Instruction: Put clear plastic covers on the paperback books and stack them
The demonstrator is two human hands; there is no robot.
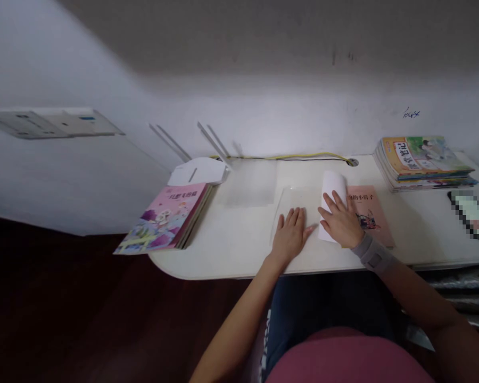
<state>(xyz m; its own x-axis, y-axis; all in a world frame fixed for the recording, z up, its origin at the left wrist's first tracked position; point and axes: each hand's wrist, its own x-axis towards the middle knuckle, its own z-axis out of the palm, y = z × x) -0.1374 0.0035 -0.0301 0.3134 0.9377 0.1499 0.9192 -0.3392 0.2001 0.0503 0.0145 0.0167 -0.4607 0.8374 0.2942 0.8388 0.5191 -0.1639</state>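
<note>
A pink book [372,210] lies on the white desk with its white inner cover or page [330,183] turned over to the left. Spread fingers of my right hand [340,218] rest on that white leaf and hide part of the pink cover. My left hand [290,234] lies flat, thumb apart, on a clear plastic book cover [303,196] left of the book. Where the plastic and the white leaf meet is hard to make out. Neither hand grips anything. A grey band circles my right wrist.
Another clear plastic sheet [249,183] lies further left. A stack of picture books [163,218] overhangs the rounded left end of the desk [219,260], near a white router [197,173]. At right are stacked books [425,159] and a phone [473,213]. Cables [295,156] run along the wall.
</note>
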